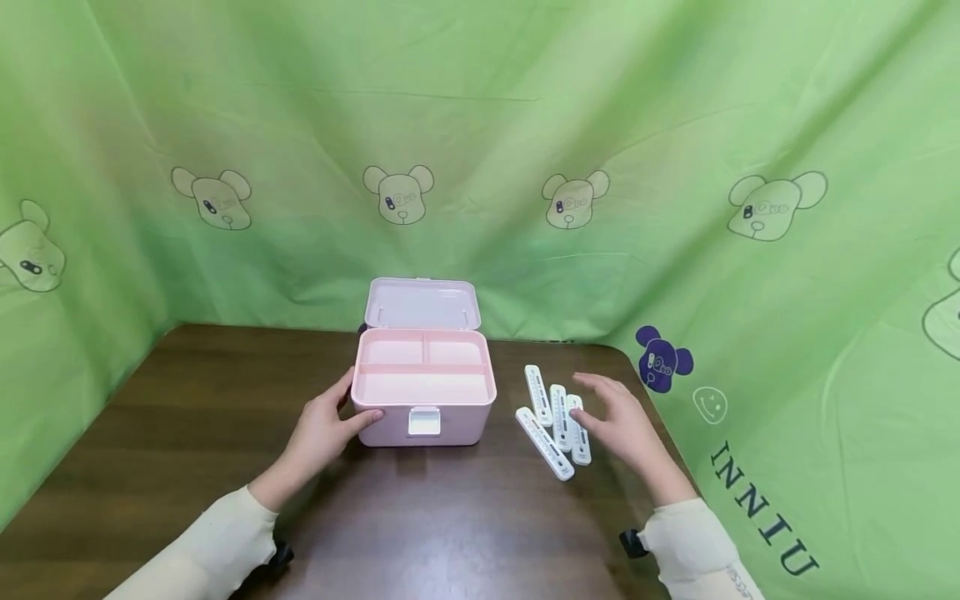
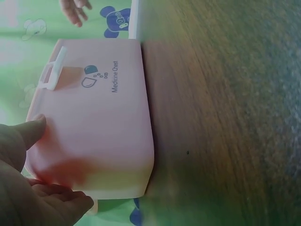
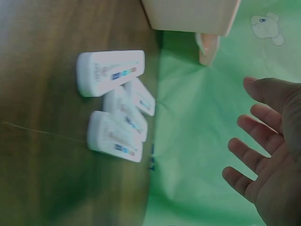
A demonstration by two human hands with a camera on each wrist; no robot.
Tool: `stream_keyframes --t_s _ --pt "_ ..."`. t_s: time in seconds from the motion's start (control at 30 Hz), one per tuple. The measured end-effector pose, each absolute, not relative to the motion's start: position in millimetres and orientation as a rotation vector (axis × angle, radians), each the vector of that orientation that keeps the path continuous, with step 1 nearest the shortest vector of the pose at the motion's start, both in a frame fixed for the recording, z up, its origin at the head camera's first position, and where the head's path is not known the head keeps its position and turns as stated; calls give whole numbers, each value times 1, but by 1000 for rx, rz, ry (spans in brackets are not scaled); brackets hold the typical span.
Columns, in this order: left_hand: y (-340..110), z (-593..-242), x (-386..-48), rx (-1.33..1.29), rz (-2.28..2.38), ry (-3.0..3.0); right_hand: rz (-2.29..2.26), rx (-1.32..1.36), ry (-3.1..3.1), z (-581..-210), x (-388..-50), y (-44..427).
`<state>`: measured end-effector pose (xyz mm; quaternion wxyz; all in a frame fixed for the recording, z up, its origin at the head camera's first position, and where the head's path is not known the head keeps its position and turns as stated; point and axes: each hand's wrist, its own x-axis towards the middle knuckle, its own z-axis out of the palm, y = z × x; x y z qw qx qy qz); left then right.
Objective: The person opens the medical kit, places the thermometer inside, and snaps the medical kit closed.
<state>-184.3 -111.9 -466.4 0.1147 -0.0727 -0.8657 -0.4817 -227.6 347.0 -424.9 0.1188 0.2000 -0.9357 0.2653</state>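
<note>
A pink medicine chest (image 1: 461,427) stands on the table with its lid (image 1: 423,305) tipped back, showing a divided tray (image 1: 420,387). My left hand (image 1: 321,429) holds its front left corner, thumb on the front face and fingers along the side. The left wrist view shows the words "Medicine Chest" and a capsule print on the front (image 2: 101,113). To the right of the chest, several flat white thermometers (image 1: 544,443) with printed scales lie close together, some touching. My right hand (image 1: 622,421) hovers just right of them, fingers spread and holding nothing.
A white latch (image 1: 424,422) sits on the chest's front. The brown wooden table (image 1: 225,417) ends at a green curtain (image 1: 480,125) behind and at both sides.
</note>
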Motion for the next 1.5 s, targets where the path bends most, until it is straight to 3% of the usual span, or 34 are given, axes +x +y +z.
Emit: stream_keyframes --t_s 0.5,1.1,1.5 --pt "-116 -457 -184 -193 -1445 -2481 802 481 -2785 -454 -215 355" --pt "-122 -472 -173 -135 -1479 -2525 819 226 -2993 -493 -198 359" --pt "-114 -463 -183 -155 -1511 -2502 789 196 -3017 -488 -200 368"
